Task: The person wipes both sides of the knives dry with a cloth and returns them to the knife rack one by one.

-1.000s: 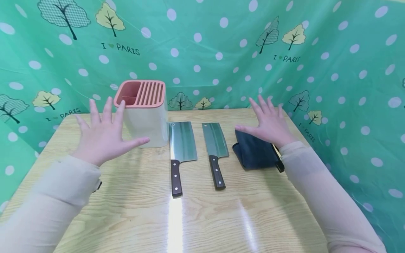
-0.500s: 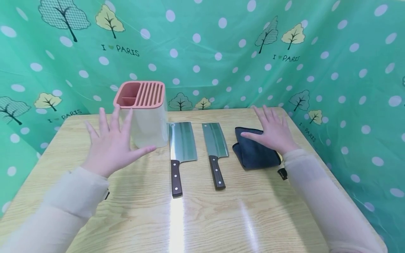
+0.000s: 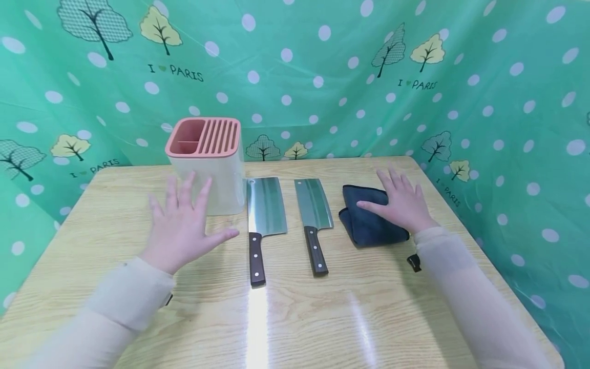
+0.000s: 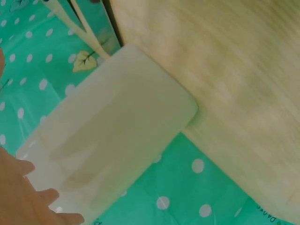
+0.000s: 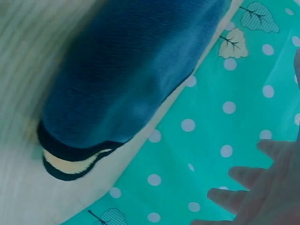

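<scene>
My left hand (image 3: pixel 182 228), fingers spread, hovers in front of the white knife holder (image 3: pixel 218 187) with its pink slotted top. In the left wrist view its fingertips show at the lower left beside the holder's pale wall (image 4: pixel 117 112). Over the folded dark blue cloth (image 3: pixel 369 225) hovers my right hand (image 3: pixel 403 205), also spread and holding nothing. The right wrist view shows the cloth's fuzzy surface (image 5: pixel 126 70) and, at lower right, that hand's fingers. Between the hands lie two cleavers: a wider one (image 3: pixel 267 207) with a brown handle and a narrower one (image 3: pixel 314 205) with a black handle.
Everything lies on a light wooden table (image 3: pixel 295 318). A green dotted curtain (image 3: pixel 295 77) with tree prints hangs behind it and along both sides. The holder stands at the back left, right beside the wider cleaver's blade.
Both hands have come lower and nearer the body, the left one also shifting right. The right hand has moved slightly right, uncovering more of the cloth. Holder, cleavers and cloth stay put.
</scene>
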The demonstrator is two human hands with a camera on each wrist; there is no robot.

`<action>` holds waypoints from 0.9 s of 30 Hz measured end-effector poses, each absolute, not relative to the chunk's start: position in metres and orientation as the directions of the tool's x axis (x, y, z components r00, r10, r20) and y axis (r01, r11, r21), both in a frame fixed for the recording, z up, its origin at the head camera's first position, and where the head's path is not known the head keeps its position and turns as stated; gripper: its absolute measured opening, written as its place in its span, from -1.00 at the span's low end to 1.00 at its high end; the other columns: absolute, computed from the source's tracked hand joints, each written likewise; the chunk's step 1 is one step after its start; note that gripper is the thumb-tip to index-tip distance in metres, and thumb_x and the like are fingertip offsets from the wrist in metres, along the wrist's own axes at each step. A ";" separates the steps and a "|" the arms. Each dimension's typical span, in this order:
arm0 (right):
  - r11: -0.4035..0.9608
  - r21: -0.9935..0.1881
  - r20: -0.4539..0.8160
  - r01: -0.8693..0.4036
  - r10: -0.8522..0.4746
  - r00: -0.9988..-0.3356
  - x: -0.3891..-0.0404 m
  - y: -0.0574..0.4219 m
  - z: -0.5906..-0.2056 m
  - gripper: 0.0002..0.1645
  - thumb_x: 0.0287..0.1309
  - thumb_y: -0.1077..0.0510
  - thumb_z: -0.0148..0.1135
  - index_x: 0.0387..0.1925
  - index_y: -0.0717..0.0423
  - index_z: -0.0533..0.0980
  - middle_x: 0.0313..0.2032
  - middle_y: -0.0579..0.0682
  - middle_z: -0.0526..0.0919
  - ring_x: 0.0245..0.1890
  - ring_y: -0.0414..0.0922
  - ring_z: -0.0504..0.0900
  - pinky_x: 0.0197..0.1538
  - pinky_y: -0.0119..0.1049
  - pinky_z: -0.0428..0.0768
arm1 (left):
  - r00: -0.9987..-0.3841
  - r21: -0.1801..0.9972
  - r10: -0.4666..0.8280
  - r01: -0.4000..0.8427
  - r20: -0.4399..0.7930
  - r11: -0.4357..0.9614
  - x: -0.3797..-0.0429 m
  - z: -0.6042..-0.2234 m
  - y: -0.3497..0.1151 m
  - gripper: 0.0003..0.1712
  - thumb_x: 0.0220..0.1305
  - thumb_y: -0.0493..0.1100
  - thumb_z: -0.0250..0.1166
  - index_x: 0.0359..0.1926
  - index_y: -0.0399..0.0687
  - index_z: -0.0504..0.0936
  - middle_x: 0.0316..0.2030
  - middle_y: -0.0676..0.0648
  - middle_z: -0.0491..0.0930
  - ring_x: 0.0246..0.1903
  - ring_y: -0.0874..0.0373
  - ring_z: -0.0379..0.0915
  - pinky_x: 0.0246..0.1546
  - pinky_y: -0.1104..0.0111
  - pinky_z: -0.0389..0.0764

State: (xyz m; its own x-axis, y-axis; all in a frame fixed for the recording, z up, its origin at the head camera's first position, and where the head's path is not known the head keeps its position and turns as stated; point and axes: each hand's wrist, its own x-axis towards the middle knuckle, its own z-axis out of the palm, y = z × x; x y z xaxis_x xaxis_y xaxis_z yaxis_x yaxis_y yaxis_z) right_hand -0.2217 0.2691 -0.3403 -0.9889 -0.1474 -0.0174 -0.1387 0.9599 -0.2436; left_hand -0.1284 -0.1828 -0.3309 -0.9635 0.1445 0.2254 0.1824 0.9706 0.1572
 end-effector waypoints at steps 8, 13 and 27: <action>0.964 -0.248 -0.049 -0.096 -0.112 -0.993 -0.223 0.279 -0.356 0.34 0.00 -0.69 -0.01 0.58 -0.03 -0.14 0.54 0.30 -0.15 0.48 0.43 -0.13 0.39 0.54 -0.17 | -0.962 0.154 0.172 0.207 0.214 0.966 -0.127 -0.346 -0.170 0.39 -0.07 0.59 0.28 0.57 -0.01 -0.09 0.51 -0.33 -0.06 0.47 -0.47 -0.24 0.25 -0.59 -0.18; 0.967 -0.249 -0.085 -0.060 -0.084 -0.993 -0.222 0.285 -0.366 0.36 0.01 -0.70 -0.05 0.57 0.03 -0.15 0.53 0.34 -0.14 0.47 0.42 -0.10 0.37 0.55 -0.08 | -0.968 0.137 0.183 0.207 0.170 0.969 -0.127 -0.357 -0.162 0.37 -0.10 0.62 0.27 0.55 -0.03 0.00 0.49 -0.32 0.04 0.44 -0.44 -0.09 0.26 -0.56 -0.07; 0.939 -0.337 -0.208 0.073 0.001 -0.978 -0.222 0.290 -0.381 0.41 0.03 -0.69 -0.04 0.55 0.19 -0.18 0.46 0.49 -0.04 0.38 0.50 0.06 0.31 0.50 0.21 | -0.982 0.149 0.189 0.191 0.032 0.970 -0.116 -0.381 -0.134 0.20 -0.04 0.62 0.21 0.40 -0.12 0.34 0.22 -0.28 0.46 0.10 -0.33 0.39 -0.03 -0.20 0.42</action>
